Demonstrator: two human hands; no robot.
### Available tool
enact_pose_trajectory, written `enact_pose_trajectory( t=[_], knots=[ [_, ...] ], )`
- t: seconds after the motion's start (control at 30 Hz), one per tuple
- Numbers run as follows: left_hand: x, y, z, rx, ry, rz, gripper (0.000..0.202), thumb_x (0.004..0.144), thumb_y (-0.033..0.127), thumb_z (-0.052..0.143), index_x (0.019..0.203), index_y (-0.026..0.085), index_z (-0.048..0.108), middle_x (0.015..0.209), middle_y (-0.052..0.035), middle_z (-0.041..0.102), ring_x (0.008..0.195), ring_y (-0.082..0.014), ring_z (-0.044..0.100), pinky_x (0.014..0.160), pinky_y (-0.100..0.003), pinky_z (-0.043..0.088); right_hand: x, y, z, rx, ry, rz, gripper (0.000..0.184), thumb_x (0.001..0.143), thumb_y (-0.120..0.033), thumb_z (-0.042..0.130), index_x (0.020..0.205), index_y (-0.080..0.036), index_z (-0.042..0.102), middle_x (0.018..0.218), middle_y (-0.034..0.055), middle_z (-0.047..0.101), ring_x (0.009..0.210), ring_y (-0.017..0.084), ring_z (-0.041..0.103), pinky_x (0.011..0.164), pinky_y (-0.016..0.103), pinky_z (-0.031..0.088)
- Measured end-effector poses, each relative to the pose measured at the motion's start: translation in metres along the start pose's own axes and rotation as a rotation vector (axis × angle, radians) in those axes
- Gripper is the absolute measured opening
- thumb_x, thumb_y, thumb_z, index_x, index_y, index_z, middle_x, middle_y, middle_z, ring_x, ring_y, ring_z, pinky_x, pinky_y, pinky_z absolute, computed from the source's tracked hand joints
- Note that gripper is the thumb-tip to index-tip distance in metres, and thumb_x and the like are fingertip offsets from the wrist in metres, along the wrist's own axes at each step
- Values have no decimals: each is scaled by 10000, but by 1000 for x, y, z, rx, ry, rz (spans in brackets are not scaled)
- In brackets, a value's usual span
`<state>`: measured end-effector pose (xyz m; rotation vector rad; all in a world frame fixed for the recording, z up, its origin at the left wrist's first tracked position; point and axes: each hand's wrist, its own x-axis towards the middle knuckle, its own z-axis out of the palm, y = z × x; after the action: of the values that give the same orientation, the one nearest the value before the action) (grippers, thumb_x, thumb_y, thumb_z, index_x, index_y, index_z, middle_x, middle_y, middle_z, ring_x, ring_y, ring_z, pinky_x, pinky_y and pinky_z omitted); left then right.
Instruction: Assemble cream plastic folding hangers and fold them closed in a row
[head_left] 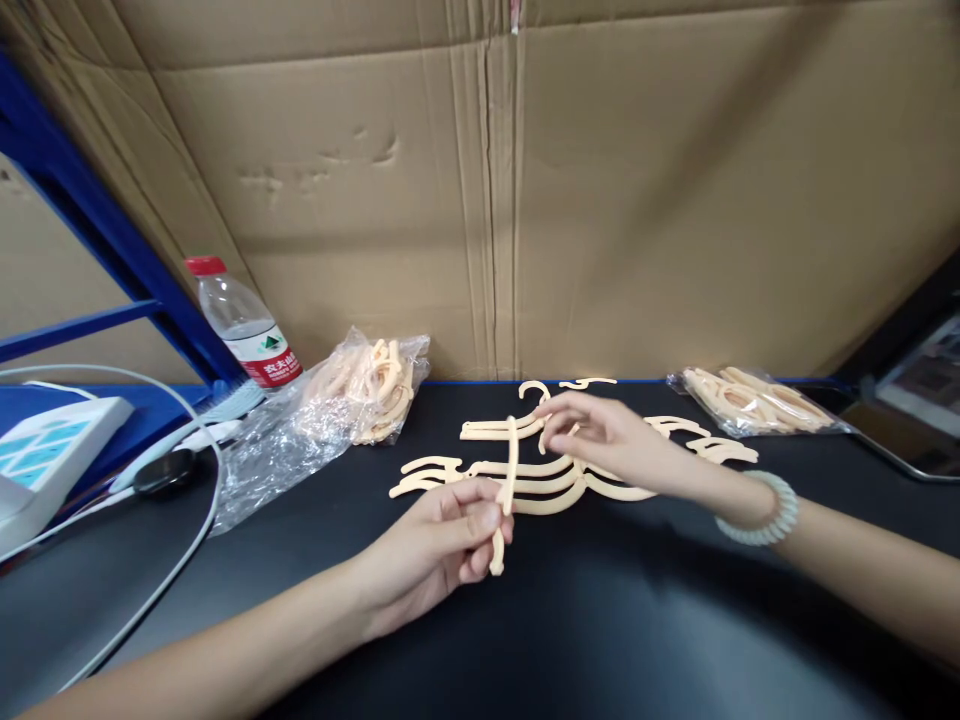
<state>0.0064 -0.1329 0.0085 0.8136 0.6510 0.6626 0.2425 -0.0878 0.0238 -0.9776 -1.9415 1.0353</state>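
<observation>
Left grip (448,535) narrow around a slim, cream, smooth, gently curved plastic piece (513,458); right grip (606,432) loosely wide

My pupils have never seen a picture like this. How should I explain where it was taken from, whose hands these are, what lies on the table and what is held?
There is no robot here: a person is working with two bare hands. The one picture comes from a camera worn on the head, looking forward and down. The left hand grips a slim, cream-coloured piece. The right hand, fingers loosely bent, is over more loose cream pieces; whether it touches any is unclear. They lie on a black table. Behind them, a clear bag of similar pieces stands on each side, left and right. A red-capped bottle is at far left, and cardboard forms the backdrop.
</observation>
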Motion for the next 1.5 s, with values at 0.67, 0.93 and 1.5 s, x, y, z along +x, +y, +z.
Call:
enact_pose_trajectory(
  t=[0.67,0.93,1.5],
  knots=[
    [2,4,-2,199,244,316,317,717,217,787,951,130,591,821,-54,690,753,-124,625,755,-246,490,6,58,-55,-725,213,-39,158,871,-309,535,784,-183,572,791,56,636,728,197,584,691,325,438],
    [2,4,-4,200,302,359,246,706,242,793,802,126,599,777,-29,660,681,-97,588,665,-219,447,-7,32,-62,-708,359,-128,163,895,-312,509,968,-192,592,877,68,641,809,215,609,745,348,471],
    [2,14,-11,83,-10,367,142,803,221,703,799,164,573,990,-38,575,929,-174,560,757,-302,473,-94,25,-33,-769,410,-314,180,879,-220,529,1039,-262,600,937,24,704,790,195,684,693,301,542]
  ],
)
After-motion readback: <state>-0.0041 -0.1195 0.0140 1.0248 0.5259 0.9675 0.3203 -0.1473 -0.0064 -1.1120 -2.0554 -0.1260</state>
